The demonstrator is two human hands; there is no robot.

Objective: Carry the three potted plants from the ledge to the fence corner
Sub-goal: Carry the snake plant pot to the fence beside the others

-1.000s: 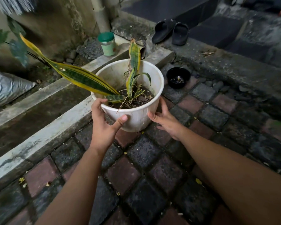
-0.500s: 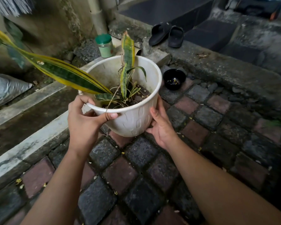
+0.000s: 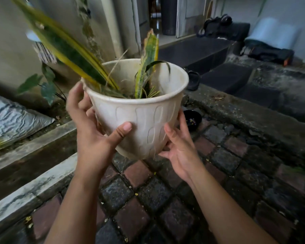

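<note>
Lifted higher than before, the pot hangs over the paving, left hand and right hand clasping its sides; keeping it level would protect the leaves

Dim soft daylight, long leaf motion-blurred; wide-angle bending at edges

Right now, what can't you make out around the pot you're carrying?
- Soil in the white pot: head view, hidden by its near wall.
- Long leaf: motion-blurred, tip cut off by the top edge.
- Left hand fingers: behind the pot.
- Black bowl contents: too small.
- Fence corner, other two plants: outside the frame.
</note>
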